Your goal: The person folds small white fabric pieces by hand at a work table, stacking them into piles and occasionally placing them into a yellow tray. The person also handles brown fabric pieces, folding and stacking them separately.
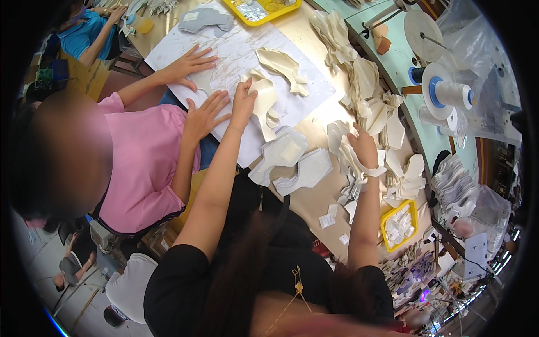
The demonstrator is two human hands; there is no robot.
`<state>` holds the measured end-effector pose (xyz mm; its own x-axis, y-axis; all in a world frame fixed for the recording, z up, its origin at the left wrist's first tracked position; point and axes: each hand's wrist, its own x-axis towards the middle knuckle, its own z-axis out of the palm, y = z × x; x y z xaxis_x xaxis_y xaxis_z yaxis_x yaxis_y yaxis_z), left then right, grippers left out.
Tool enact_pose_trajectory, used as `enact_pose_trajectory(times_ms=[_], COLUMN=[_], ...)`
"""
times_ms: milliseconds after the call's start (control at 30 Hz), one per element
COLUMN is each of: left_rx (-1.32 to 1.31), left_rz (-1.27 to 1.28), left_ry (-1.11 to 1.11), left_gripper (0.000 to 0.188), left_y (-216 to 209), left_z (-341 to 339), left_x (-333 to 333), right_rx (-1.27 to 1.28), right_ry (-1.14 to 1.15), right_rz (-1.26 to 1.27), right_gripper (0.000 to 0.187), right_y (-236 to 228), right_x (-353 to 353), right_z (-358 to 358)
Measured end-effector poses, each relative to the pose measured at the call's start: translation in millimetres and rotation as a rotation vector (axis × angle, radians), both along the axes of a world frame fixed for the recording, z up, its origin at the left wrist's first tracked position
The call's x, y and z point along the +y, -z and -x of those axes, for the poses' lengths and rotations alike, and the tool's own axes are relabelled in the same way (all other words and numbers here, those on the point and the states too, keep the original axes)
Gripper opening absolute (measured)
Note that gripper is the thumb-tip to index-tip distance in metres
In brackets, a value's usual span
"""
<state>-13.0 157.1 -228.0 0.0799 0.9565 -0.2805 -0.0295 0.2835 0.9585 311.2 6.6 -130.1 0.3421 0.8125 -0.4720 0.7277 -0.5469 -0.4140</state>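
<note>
My left hand [243, 105] reaches forward over a large white sheet [306, 50], its fingers closed on the edge of a cream cut piece [263, 104] of soft, leather-like material. A second cream piece [283, 68] lies curled on the sheet just beyond. On the right, my right hand [364, 147] is closed around several cream pieces [341, 147] bunched together; its fingertips are partly hidden. Between my arms, two stacks of grey-white shaped panels [286, 149] rest at the table's near side.
A co-worker in a pink top [147, 154] sits at left, hands flat on the sheet. Heaped cream pieces [362, 78] line the table's right. Yellow trays [415, 223] stand near right and at the far edge. Thread cones [449, 94] sit on a green machine table.
</note>
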Motion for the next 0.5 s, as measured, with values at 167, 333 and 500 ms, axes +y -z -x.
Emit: enact_pose_trajectory(times_ms=[167, 333, 500], left_rx=[-0.074, -0.092, -0.082], left_rz=[-0.022, 0.032, 0.115], left_ry=[-0.051, -0.011, 0.056], left_gripper=[0.024, 0.019, 0.011], left_y=[10, 7, 4], left_z=[-9, -1, 10], left_x=[6, 7, 12], right_rx=[0.299, 0.235, 0.568], right_ry=[-0.145, -0.536, -0.825], right_rz=[-0.147, -0.163, -0.026], right_gripper=[0.037, 0.04, 0.044], right_y=[-28, -4, 39], right_x=[32, 116, 200], right_z=[45, 102, 126])
